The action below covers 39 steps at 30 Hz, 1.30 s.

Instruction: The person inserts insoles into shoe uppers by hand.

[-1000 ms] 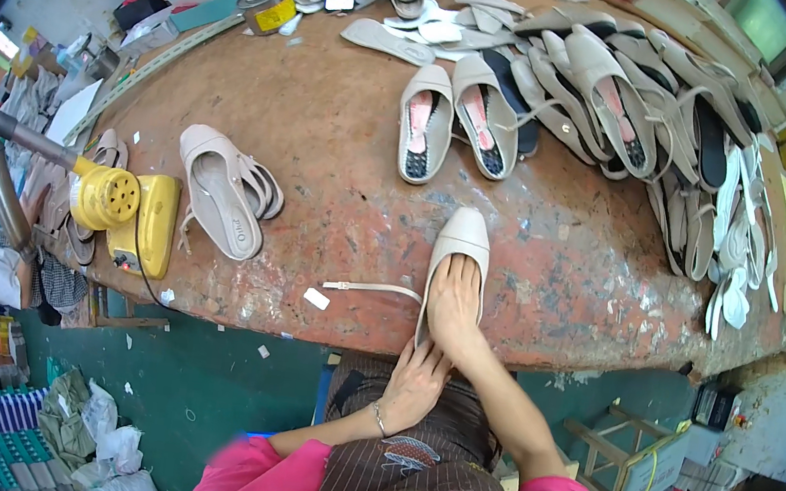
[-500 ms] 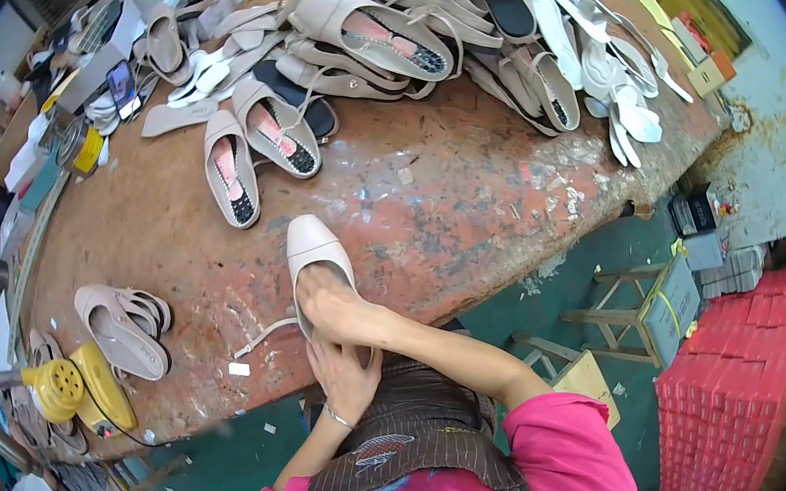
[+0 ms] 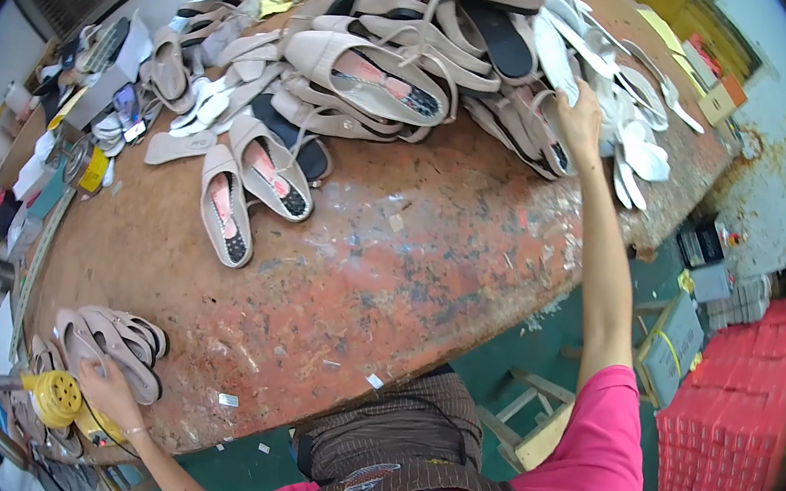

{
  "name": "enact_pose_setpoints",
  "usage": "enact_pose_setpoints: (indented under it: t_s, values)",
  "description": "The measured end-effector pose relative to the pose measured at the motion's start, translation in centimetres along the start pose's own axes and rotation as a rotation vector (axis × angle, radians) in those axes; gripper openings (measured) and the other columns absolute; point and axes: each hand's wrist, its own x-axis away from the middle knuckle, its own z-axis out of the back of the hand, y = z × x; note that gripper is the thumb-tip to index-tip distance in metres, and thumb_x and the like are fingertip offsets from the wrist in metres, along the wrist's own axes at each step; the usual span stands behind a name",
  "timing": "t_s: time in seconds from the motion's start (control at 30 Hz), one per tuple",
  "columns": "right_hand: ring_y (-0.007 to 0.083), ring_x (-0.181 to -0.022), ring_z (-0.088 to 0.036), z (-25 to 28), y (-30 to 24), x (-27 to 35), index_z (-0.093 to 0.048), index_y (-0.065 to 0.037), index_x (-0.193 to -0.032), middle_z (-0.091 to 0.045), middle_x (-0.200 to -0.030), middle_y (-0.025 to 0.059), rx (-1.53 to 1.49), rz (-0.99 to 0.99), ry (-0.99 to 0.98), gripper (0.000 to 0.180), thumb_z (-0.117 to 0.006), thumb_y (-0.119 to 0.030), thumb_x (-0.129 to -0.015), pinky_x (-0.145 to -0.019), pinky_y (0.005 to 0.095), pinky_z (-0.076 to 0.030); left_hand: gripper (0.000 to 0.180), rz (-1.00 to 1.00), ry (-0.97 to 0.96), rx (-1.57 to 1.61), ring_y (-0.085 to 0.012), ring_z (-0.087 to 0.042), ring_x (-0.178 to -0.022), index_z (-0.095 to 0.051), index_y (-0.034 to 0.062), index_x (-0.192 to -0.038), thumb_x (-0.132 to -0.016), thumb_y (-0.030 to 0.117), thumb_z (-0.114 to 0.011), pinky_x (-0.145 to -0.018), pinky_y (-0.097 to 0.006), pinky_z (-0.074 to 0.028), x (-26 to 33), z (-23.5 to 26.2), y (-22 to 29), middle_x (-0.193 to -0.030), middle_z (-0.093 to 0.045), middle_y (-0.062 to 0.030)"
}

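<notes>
At the lower left of the table, my left hand (image 3: 107,395) is closed around the heel end of a beige slingback shoe (image 3: 77,341), which is slightly blurred. That shoe lies against other beige shoes (image 3: 135,366) there. My right arm stretches to the far right, where my right hand (image 3: 580,121) pinches the near end of a white insole (image 3: 555,57). The insole belongs to a pile of white insoles (image 3: 642,151) beside a heap of beige shoes (image 3: 375,72). Some of the right fingertips are hidden behind the hand.
Two beige shoes with pink-patterned insides (image 3: 226,210) lie left of the middle of the worn table (image 3: 379,283). A yellow heat-blower-like tool (image 3: 57,399) stands at the near left corner. Wooden stools (image 3: 547,431) and a red stack (image 3: 729,424) stand off the table's right edge.
My hands have parted from the shoe held at the table's front edge. The left carried it to the shoes at lower left; the right reached out to the white insoles.
</notes>
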Motion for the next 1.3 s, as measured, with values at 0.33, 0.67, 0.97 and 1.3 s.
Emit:
enact_pose_setpoints:
  t_s: [0.33, 0.67, 0.97, 1.3]
  values:
    - [0.0372, -0.106, -0.061, -4.6, 2.6, -1.1, -0.067, -0.002, -0.110, -0.066, -0.111, 0.0221, 0.131, 0.155, -0.005, 0.027, -0.057, -0.015, -0.089, -0.092, 0.0447, -0.046, 0.041, -0.081, -0.886, 1.341, -0.0130, -0.065, -0.072, -0.061, -0.0002, -0.121, -0.092, 0.028, -0.068, -0.062, -0.028, -0.054, -2.5, -10.1, 35.6, -0.090, -0.070, -0.0096]
    - [0.0360, -0.111, -0.060, -3.1, 5.7, -1.3, -0.060, 0.004, -0.116, -0.065, -0.113, 0.0219, 0.027, 0.184, -0.072, 0.043, -0.069, -0.029, -0.090, -0.095, 0.0412, -0.045, 0.029, 0.092, -0.635, 1.243, -0.0340, -0.068, -0.066, -0.064, -0.0053, -0.087, -0.091, 0.023, -0.059, -0.057, -0.043, -0.055, -1.1, -15.3, 46.4, -0.075, -0.068, -0.0195]
    - [0.0287, -0.078, -0.061, 0.8, 3.7, 0.9, -0.065, -0.005, -0.097, -0.064, -0.086, 0.0144, 0.099, 0.049, -0.016, 0.014, -0.064, -0.011, -0.085, -0.075, 0.0385, -0.047, 0.018, -0.320, -0.643, 0.955, -0.0453, -0.062, -0.076, -0.059, 0.0045, -0.097, -0.094, 0.022, -0.056, -0.065, -0.053, -0.047, 1.9, -3.8, 27.8, -0.075, -0.062, -0.0243]
    - [0.0187, -0.116, -0.059, 12.5, -9.4, 14.2, -0.061, 0.003, -0.129, -0.062, -0.129, 0.0145, -0.974, -0.156, -0.503, 0.040, -0.052, 0.000, -0.091, -0.100, 0.0304, -0.044, 0.016, -0.177, -0.526, 0.635, -0.0366, -0.065, -0.079, -0.064, 0.0089, -0.103, -0.091, 0.019, -0.061, -0.068, -0.045, -0.051, 13.3, -2.7, 14.6, -0.082, -0.066, -0.0170]
